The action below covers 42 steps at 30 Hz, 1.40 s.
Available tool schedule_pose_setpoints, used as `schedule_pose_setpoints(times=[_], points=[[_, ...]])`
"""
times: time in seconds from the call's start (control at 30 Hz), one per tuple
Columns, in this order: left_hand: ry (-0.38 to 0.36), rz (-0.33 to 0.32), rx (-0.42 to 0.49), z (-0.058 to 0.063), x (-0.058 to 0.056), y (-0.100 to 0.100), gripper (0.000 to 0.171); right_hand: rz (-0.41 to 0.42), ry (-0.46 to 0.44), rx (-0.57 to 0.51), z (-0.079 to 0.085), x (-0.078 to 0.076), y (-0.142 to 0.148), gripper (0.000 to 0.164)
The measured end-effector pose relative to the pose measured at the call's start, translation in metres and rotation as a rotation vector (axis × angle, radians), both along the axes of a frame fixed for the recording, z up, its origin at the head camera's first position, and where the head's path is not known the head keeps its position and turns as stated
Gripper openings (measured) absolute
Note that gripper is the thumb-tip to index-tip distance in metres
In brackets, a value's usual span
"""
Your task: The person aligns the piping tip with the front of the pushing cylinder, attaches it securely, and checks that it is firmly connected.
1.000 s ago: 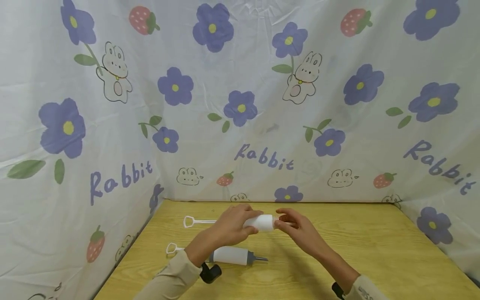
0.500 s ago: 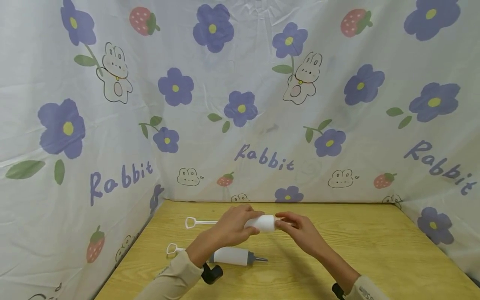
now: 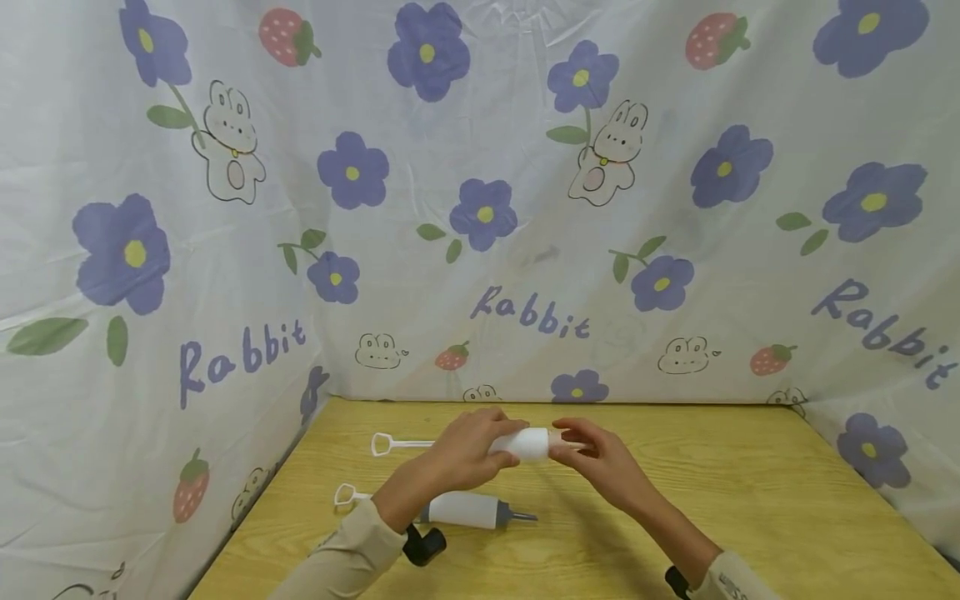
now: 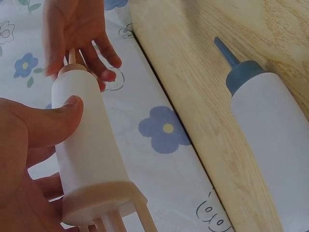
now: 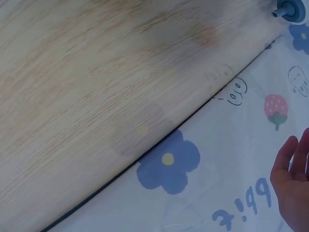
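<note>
A white-barrelled syringe (image 3: 531, 444) with beige end caps is held level above the table in the head view. My left hand (image 3: 467, 451) grips its barrel, thumb laid along the side in the left wrist view. From behind that hand sticks out a white plunger rod with a loop handle (image 3: 382, 444). At the other end, my right hand (image 3: 600, 458) has thumb and fingers around the beige nozzle cap (image 4: 72, 68). Only part of that hand shows at the right wrist view's edge. A second syringe (image 3: 463, 510), white with blue-grey caps, lies nearer me on the table.
The wooden table (image 3: 712, 483) ends at the back against a hanging cloth (image 3: 480, 325) printed with rabbits, flowers and strawberries. This cloth also rises along both sides. The second syringe's loop handle (image 3: 346, 495) lies left of my left forearm.
My right fingers drew close together over the nozzle cap and then spread slightly apart again. The left hand's hold and the second syringe stay the same.
</note>
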<state>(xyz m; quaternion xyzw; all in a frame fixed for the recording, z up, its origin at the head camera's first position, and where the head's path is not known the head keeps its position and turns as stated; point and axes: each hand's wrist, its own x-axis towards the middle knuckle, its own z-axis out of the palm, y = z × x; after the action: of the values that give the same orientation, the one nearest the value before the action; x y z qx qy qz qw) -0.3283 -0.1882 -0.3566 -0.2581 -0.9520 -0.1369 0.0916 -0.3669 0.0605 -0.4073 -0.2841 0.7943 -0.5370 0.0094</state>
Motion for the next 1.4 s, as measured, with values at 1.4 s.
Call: schedule_pose_setpoints(times=[1.4], points=[[0.008, 0.002, -0.026, 0.0029, 0.0014, 0.0047, 0.048, -0.048, 0.057, 0.046, 0.0010, -0.0005, 0.0023, 0.040]])
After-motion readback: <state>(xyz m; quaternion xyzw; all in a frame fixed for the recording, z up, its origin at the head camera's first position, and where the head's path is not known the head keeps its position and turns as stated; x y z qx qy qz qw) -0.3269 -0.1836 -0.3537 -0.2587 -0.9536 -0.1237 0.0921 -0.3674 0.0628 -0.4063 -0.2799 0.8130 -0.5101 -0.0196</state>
